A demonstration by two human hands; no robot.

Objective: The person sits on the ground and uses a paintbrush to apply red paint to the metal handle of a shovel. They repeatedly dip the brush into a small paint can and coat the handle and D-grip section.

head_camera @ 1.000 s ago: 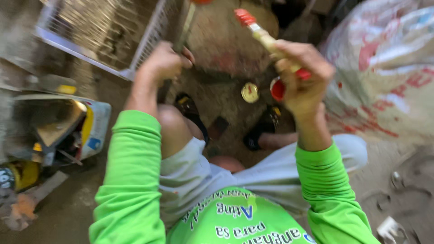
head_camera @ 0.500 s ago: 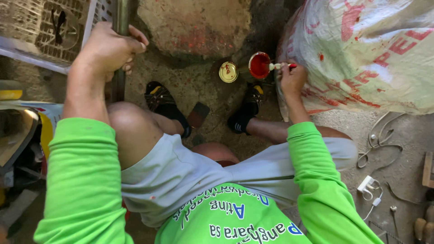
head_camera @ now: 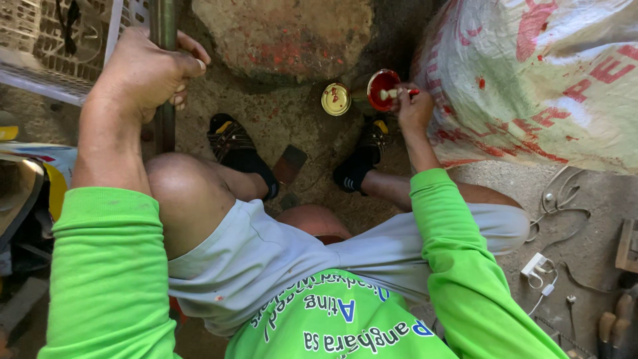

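My left hand is closed around an upright grey metal pipe at the upper left. Far in front, my right hand holds a small paintbrush with its tip dipped into an open can of red paint on the ground. The can's round yellow lid lies just left of the can. I sit low in a green long-sleeved shirt and grey shorts, with both feet in dark sandals on the dirt.
A large red-stained rock lies ahead. A big white sack with red print fills the upper right. A wire cage stands at the upper left. White cables and a plug lie on the ground at right, tool handles beyond.
A second ago my right hand held the red-tipped brush raised. It has since come down to the paint can and dipped the brush. My left hand stays on the pipe.
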